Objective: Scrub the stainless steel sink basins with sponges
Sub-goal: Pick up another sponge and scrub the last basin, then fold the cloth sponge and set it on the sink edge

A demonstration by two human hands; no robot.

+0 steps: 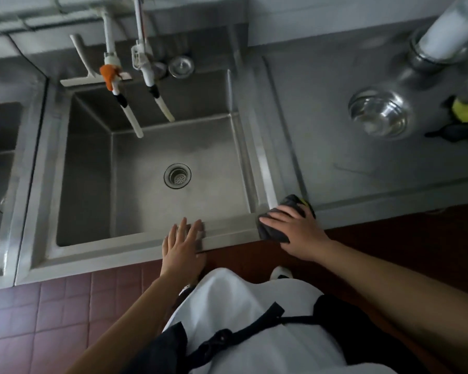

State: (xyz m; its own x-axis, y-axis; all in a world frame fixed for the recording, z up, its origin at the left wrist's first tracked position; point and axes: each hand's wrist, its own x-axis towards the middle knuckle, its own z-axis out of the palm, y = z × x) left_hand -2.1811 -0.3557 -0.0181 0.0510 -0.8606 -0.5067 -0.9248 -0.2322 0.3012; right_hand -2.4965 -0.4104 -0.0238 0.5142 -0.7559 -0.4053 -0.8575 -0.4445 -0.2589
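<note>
A stainless steel sink basin (152, 168) sits in the middle, its drain strainer (177, 176) at the centre of the floor and two white taps (146, 76) hanging over the back edge. The left hand (183, 245) lies flat, fingers straight and spread, on the basin's front rim, holding nothing. At the front right corner of the rim, the right hand (295, 232) presses flat on a dark sponge (281, 222). A metal bowl (380, 114) stands on the counter (362, 171) to the right.
</note>
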